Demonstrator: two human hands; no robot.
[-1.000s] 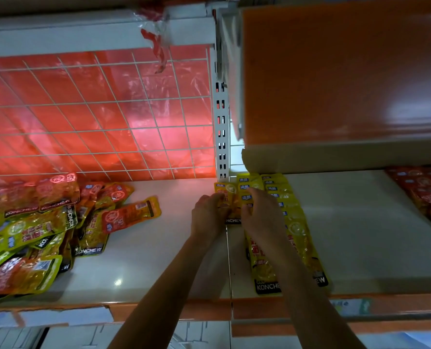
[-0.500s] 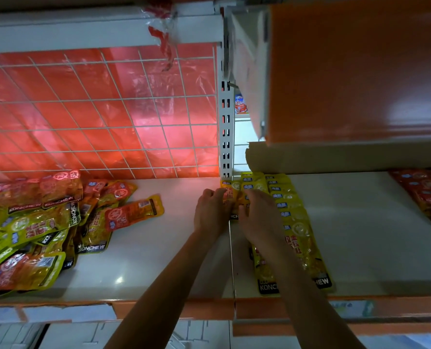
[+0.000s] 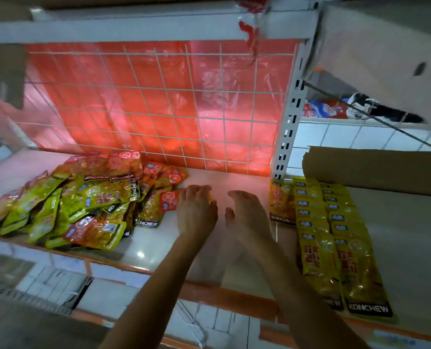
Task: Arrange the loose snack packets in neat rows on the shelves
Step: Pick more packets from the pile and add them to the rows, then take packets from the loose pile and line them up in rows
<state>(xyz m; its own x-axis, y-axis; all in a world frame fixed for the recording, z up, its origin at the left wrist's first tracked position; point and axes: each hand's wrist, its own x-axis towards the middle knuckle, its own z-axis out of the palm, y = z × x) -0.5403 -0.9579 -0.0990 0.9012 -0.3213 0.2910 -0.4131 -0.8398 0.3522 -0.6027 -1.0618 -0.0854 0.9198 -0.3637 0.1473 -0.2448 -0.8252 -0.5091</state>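
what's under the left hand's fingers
The right end of an orange snack packet, at the edge of the loose pile, lies under the fingers of the left hand. The hand covers that end, so whether it grips is hidden.

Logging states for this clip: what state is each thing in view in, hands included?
Left hand: open, fingers laid on the red-label packet at the pile's edge.
Right hand: open, empty, above the shelf.
Loose pile: jumbled, packets overlapping.
Yellow rows: two neat rows, packets overlapping flat.
Lone packet: flat, beside the rows on their left.
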